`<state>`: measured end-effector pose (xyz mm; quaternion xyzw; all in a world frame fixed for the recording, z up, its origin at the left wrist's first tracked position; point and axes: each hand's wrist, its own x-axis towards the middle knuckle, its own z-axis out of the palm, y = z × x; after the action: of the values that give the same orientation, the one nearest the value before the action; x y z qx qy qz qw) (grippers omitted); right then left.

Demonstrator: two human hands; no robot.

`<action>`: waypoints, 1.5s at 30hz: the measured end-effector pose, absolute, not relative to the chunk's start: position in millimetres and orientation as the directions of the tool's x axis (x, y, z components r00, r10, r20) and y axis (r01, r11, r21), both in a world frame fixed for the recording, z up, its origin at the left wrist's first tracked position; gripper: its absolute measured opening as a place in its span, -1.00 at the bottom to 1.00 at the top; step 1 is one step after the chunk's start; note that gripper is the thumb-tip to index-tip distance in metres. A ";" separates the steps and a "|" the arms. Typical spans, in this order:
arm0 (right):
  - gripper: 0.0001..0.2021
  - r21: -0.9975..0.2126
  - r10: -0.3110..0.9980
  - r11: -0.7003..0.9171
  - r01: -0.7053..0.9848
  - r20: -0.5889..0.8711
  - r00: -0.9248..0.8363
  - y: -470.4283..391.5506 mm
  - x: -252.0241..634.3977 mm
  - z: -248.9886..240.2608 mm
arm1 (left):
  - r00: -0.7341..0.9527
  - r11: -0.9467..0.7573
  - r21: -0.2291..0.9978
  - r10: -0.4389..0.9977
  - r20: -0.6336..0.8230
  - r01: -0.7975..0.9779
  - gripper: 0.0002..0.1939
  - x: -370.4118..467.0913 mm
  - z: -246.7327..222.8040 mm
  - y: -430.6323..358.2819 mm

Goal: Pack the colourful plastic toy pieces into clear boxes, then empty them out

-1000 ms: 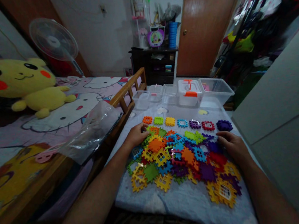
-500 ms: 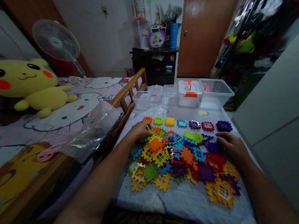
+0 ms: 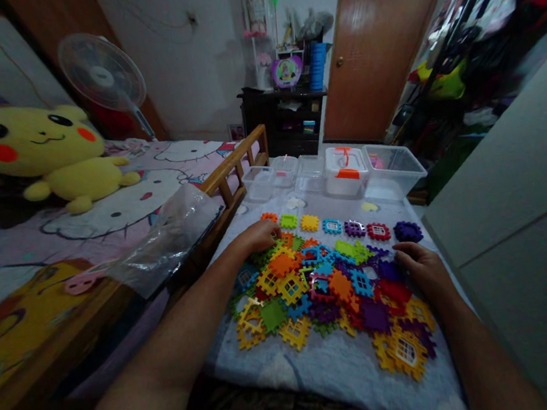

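Note:
A heap of colourful notched plastic tiles [image 3: 286,264] covers the middle of the cloth-covered table [image 3: 285,371]. Behind it runs a row of single tiles: orange, green [image 3: 288,221], yellow [image 3: 309,223], blue [image 3: 331,226], purple [image 3: 354,228] and red [image 3: 378,231], with dark purple tiles [image 3: 408,231] at the right end. My left hand [image 3: 263,234] is at the heap's back left edge, just in front of the orange tile, its fingers bent; what is under them is hidden. At the heap's right side my right hand [image 3: 420,265] rests with fingers loosely apart, beside dark purple tiles.
Clear plastic boxes [image 3: 390,169] and a lidded box with orange clips [image 3: 346,172] line the table's far end. A wooden bed rail [image 3: 235,163] borders the left side. On the bed lie a plastic bag [image 3: 167,239] and a yellow plush toy [image 3: 76,184].
My left hand has shifted slightly right and its fingers have curled in more. The right hand has hardly moved. The whole view has shifted a little.

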<state>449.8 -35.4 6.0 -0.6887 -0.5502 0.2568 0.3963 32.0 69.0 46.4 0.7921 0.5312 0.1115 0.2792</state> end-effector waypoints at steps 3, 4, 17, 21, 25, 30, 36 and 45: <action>-0.60 -0.827 0.962 -0.077 0.557 0.086 0.261 -35.0 450.2 6.1 | 0.439 -0.285 0.590 0.889 -0.132 0.755 -0.74 33.3 46.8 71.5; -0.60 -0.827 0.962 -0.076 0.557 0.086 0.259 -34.9 450.5 6.0 | 0.446 -0.283 0.604 0.885 -0.136 0.745 -0.75 33.5 47.3 72.6; -0.55 -0.837 0.964 -0.100 0.538 0.053 0.261 -35.1 450.5 6.5 | 0.475 -0.161 0.861 0.874 -0.103 0.483 -0.79 30.5 57.5 82.1; -0.54 -0.841 0.965 -0.107 0.531 0.041 0.260 -35.7 450.8 6.3 | 0.396 -0.139 0.916 0.918 -0.023 0.377 -0.78 29.7 56.6 81.4; -0.53 -0.831 0.965 -0.105 0.546 0.049 0.259 -35.9 451.9 6.0 | 0.303 -0.109 0.937 0.953 0.003 0.333 -0.76 22.6 60.7 75.3; -0.53 -0.805 0.967 -0.107 0.583 0.053 0.251 -35.0 452.7 6.7 | 0.359 -0.093 0.920 0.932 -0.054 0.380 -0.73 -1.2 72.1 57.1; -0.55 -0.803 0.966 -0.086 0.590 0.079 0.248 -34.3 451.4 7.7 | 0.372 -0.112 0.876 0.924 -0.082 0.469 -0.75 -13.1 63.5 38.0; -0.53 -0.794 0.969 -0.085 0.602 0.075 0.237 -35.1 451.6 8.4 | 0.283 -0.171 0.720 0.958 -0.037 0.673 -0.73 -8.9 50.6 26.6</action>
<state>451.6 -35.1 8.4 -0.6938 -0.5660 0.2476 0.3701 -8.9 26.6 50.6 0.7327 0.5567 0.2206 0.3235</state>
